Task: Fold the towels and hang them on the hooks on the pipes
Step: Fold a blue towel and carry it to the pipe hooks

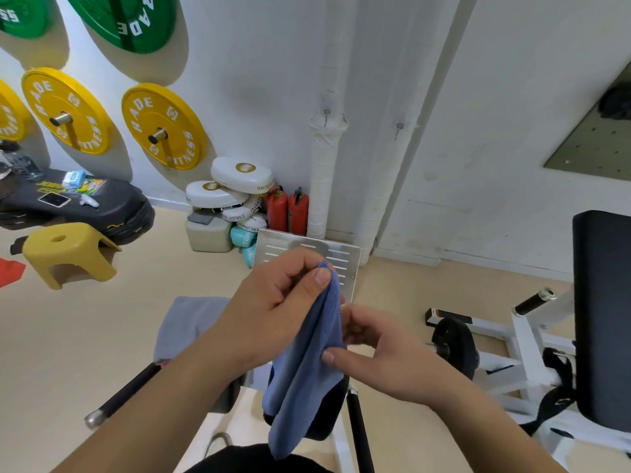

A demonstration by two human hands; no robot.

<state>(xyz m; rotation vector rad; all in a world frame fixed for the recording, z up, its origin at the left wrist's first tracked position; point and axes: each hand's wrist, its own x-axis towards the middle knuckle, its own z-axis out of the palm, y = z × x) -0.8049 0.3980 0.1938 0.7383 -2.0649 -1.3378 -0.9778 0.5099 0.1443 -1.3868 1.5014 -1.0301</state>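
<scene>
Blue towel [304, 370] hangs folded at the frame's centre; your left hand [280, 302] pinches its top corner and your right hand [386, 346] pinches its side. Release either too early and the fold may open before reaching the hooks [327, 112] at upper centre.

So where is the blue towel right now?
Centre of the head view: the blue towel hangs from the left hand, which pinches its top corner, while the right hand holds its right edge.
</scene>
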